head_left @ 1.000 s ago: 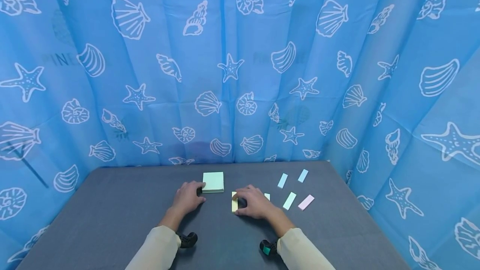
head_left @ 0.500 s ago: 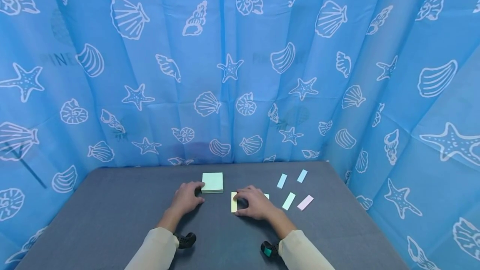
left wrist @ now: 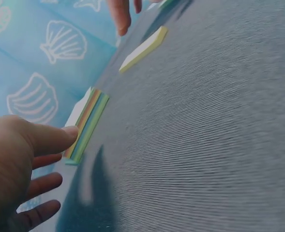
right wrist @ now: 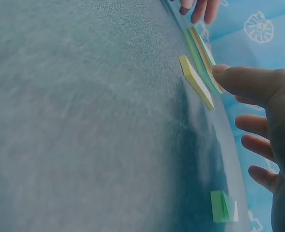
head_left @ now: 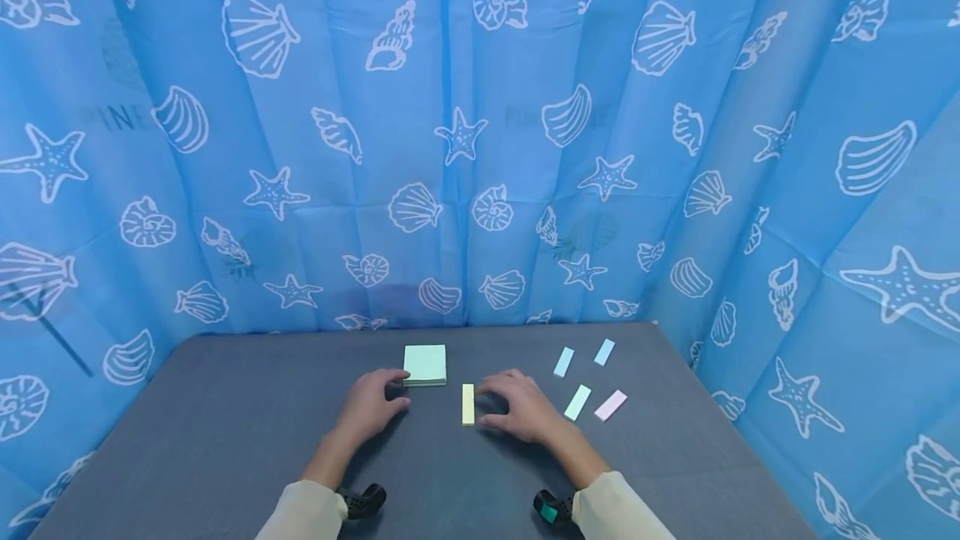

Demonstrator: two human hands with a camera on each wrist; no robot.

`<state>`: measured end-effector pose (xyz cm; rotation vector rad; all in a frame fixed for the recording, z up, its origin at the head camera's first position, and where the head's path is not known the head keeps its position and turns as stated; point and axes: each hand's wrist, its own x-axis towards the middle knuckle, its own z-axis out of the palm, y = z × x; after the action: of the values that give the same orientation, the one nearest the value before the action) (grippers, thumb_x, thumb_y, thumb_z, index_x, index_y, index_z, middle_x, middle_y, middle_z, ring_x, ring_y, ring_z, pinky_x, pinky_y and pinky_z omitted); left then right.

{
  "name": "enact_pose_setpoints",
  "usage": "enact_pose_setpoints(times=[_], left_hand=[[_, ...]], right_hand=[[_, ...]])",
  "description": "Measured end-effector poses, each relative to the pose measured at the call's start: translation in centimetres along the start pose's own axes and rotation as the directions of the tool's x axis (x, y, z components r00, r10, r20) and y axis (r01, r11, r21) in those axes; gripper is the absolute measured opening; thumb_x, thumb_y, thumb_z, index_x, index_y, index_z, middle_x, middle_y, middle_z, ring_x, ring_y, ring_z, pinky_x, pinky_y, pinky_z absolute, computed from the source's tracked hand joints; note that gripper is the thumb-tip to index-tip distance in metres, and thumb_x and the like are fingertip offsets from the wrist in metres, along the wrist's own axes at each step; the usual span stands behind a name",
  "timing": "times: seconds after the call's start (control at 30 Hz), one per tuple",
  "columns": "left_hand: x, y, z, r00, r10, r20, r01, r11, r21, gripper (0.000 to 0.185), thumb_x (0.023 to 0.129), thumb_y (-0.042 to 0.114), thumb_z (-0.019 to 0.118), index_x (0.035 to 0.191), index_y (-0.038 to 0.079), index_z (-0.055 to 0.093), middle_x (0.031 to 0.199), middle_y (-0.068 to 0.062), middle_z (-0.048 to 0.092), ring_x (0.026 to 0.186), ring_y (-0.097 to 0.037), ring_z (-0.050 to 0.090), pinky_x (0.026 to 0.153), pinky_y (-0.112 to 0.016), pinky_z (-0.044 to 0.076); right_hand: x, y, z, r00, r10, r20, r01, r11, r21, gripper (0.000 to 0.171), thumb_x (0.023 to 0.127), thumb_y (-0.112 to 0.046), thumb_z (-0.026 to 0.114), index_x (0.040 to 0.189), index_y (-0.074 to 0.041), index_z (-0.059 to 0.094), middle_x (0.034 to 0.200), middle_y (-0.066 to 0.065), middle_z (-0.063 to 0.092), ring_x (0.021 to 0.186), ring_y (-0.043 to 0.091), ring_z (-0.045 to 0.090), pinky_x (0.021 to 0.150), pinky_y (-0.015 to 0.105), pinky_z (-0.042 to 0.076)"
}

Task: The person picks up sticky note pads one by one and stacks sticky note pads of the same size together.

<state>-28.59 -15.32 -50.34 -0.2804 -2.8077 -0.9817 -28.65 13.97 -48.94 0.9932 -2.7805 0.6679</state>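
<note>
A stack of square sticky notes (head_left: 425, 363), pale green on top with several coloured layers along its side (left wrist: 86, 128), lies near the far middle of the table. My left hand (head_left: 367, 407) is just left of it, fingers spread and relaxed; whether a fingertip touches the stack's edge I cannot tell. A narrow yellow sticky-note pad (head_left: 468, 405) lies lengthwise a little to the right of and nearer than the stack. Beside that pad's right side is my right hand (head_left: 525, 408), thumb and fingers apart, holding nothing.
Right of my right hand lie a green pad (head_left: 577, 402), a pink pad (head_left: 611, 406) and two light blue pads (head_left: 564, 362), all narrow. The grey table (head_left: 225, 432) ends at a blue shell-print curtain (head_left: 465, 148) behind and on the right.
My right hand has let go of the yellow pad and drawn slightly right. The pad stays put. My left hand has shifted slightly, with its forearm a little nearer. A pale strip behind the right hand is hidden now.
</note>
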Motion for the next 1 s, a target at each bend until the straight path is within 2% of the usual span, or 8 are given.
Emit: enact_pose_setpoints(times=[0.3,0.57,0.77,1.0], left_hand=[[-1.0,1.9,1.5,0.992,0.114,0.048,-0.115,0.993,0.021,0.037,0.081,0.016,0.080,0.117,0.015,0.070,0.106,0.001,0.067,0.103,-0.024,0.060,0.089,-0.048,0.046],[-1.2,3.6,3.0,0.976,0.200,0.087,-0.197,0.979,-0.041,0.035,0.081,0.014,0.079,0.114,0.013,0.070,0.094,0.006,0.068,0.094,-0.019,0.062,0.085,-0.046,0.046],[-1.4,4.5,4.0,0.967,0.211,0.142,-0.202,0.977,-0.073,0.033,0.081,0.013,0.079,0.113,0.013,0.071,0.089,0.011,0.066,0.087,-0.015,0.056,0.080,-0.042,0.045],[-1.4,5.0,4.8,0.970,0.201,0.138,-0.192,0.978,-0.077,0.034,0.080,0.014,0.080,0.112,0.016,0.072,0.085,0.016,0.064,0.082,-0.011,0.053,0.077,-0.038,0.043]], right_hand=[[-2.0,0.5,-0.5,0.998,0.042,-0.040,-0.040,0.998,0.050,0.043,0.085,-0.029,0.077,0.122,-0.009,0.066,0.130,0.010,0.060,0.121,0.030,0.049,0.098,0.054,0.035],[-3.4,0.7,-0.3,0.995,0.063,-0.081,-0.056,0.995,0.082,0.041,0.082,-0.024,0.079,0.118,-0.008,0.068,0.128,0.012,0.061,0.119,0.031,0.050,0.097,0.057,0.035],[-4.0,0.5,-0.5,0.993,0.069,-0.092,-0.060,0.993,0.101,0.040,0.081,-0.023,0.079,0.117,-0.008,0.068,0.127,0.013,0.061,0.118,0.032,0.051,0.096,0.059,0.035],[-4.3,0.5,-0.7,0.991,0.087,-0.101,-0.077,0.992,0.099,0.039,0.082,-0.023,0.079,0.116,-0.007,0.068,0.125,0.012,0.062,0.118,0.031,0.051,0.096,0.058,0.036]])
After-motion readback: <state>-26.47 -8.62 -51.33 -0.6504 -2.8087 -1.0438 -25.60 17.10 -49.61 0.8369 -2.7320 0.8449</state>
